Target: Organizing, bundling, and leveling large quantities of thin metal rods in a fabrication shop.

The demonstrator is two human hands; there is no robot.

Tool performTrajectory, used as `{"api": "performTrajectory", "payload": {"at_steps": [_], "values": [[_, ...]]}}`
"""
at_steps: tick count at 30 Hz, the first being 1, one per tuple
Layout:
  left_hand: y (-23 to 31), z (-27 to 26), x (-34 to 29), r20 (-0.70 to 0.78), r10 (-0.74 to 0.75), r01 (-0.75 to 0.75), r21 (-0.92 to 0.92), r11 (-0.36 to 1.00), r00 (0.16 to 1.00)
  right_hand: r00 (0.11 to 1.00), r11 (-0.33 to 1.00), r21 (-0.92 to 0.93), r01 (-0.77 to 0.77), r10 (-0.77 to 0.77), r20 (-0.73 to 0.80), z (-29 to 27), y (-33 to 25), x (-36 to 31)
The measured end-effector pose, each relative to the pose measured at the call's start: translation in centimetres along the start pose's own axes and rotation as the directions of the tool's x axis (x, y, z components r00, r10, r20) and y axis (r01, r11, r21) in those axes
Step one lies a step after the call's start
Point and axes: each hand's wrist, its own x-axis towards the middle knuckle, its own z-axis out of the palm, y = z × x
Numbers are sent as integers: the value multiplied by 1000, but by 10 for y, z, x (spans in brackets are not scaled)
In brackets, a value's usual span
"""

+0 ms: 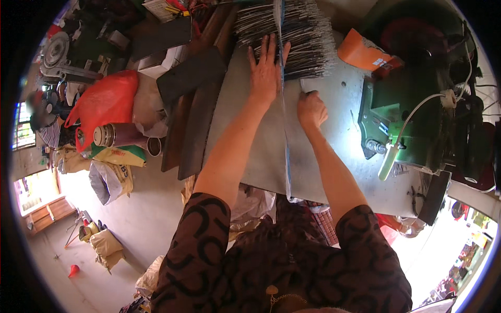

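Observation:
A wide bundle of thin grey and dark rods lies on the metal worktable, roughly side to side. My left hand rests on its near left part, fingers spread and pointing away from me. A narrow bluish-white strip crosses the bundle beside those fingers and hangs down past the table's front edge. Just right of the strip, my right hand is closed in a fist at the bundle's near side. A pale flat piece shows beyond the fist; what the fingers hold is mostly hidden.
At right stands a green machine with a lit lamp and a pale cable. An orange curved piece lies behind the right hand. Dark boards border the table's left, near a red plastic bag and a thermos flask.

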Motion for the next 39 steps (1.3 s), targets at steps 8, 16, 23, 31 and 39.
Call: {"api": "performTrajectory", "payload": {"at_steps": [8,16,23,31,39], "values": [[-9,4,-2,64,5,-16,172,985,998,996,981,178,82,-73,-55,-13,-8,1],[3,-5,2,98,9,-4,-49,999,995,982,988,-114,104,-83,172,-9,-20,44],[3,-7,0,126,-19,15,33,999,992,933,963,-67,263,-236,271,-17,-22,44],[4,-6,5,162,-75,56,124,991,984,494,610,-50,791,-587,641,4,55,-105],[9,0,9,64,-39,30,139,990,997,792,817,-127,562,-487,368,-62,241,-231]]}}
